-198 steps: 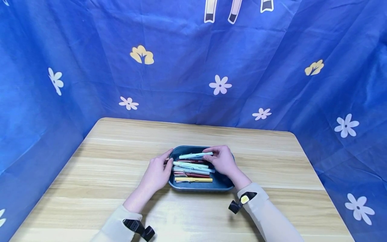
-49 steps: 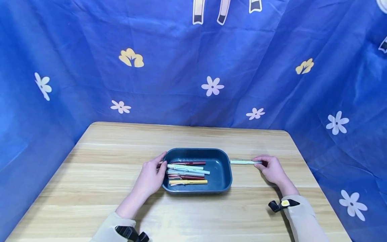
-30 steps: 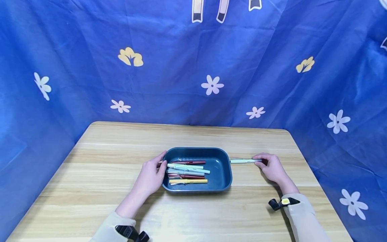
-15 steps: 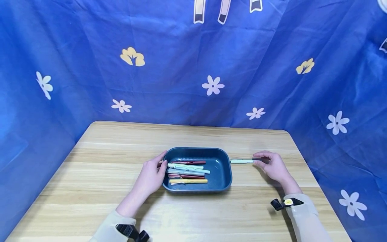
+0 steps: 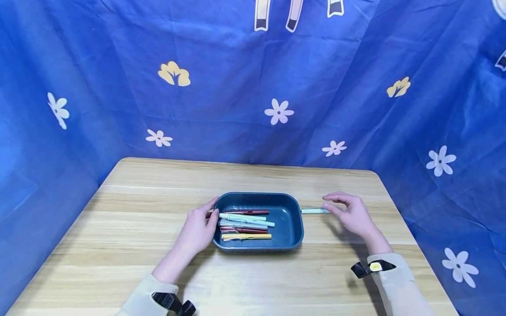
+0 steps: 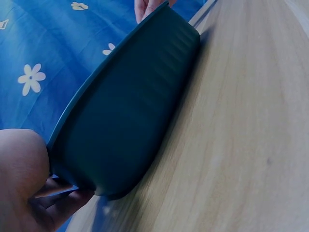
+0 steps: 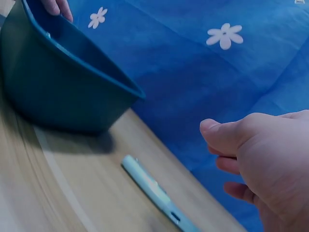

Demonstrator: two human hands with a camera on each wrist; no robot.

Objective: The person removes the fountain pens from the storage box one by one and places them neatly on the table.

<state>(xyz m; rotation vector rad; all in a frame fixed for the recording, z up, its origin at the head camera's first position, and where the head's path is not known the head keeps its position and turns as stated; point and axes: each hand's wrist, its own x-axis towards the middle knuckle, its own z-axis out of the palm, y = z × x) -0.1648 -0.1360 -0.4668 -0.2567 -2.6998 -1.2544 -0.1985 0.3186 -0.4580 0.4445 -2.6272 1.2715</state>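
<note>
A dark teal plastic bin [image 5: 290, 226] stands on the table, with my left hand [image 5: 199, 228] gripping its left end. The left wrist view shows that hand's fingers [image 6: 70, 205] against the bin's outer wall [image 6: 120, 106]. Several capped pens lie crosswise in the bin: a yellow pen [image 5: 253, 236] in front, dark red, grey-blue and pale mint ones behind it. To the bin's right, a light turquoise pen [image 5: 312, 211] lies on the wood. Above its right end, my right hand [image 5: 352, 215] holds nothing, thumb and forefinger apart; the right wrist view shows the pen [image 7: 149, 186] separate from the hand [image 7: 270, 164].
The light wooden table [image 5: 158, 193] reaches back to a blue patterned cloth [image 5: 225, 105], which also hangs at both sides. A small black camera [image 5: 174, 303] is strapped to the left wrist, another camera [image 5: 371, 267] to the right.
Seconds ago my right hand held the turquoise pen over the bin, then set it on the table at the right. Now the fingers have let go and spread. My left hand keeps its grip.
</note>
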